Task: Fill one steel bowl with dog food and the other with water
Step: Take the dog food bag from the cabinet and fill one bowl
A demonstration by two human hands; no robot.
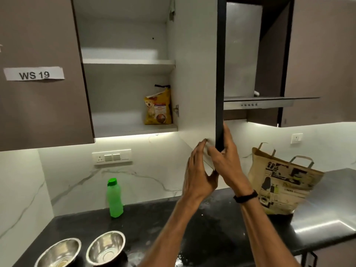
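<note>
Nearest, the left bowl [59,253] and right bowl [107,247] sit side by side at the front of the counter [212,228], both apparently unfilled. Being so close to the edge, they could be knocked by a forearm dropping from above.

Higher up, the right hand [227,160] has its fingers curled round the dark edge of the door [194,74]. The left hand [198,170] lays straight, closed-together fingers on the door's inner face, with the thumb under the corner. If both let go, the door might swing shut on a reaching arm.

Further back the bottle [114,199] stands upright below the cupboard, where a dropped bag could topple it.

Farthest, the food bag [158,106] stands on the lower shelf [125,128], tucked just beside the hinge [176,109]. It could snag there, tip and spill kibble.
</note>
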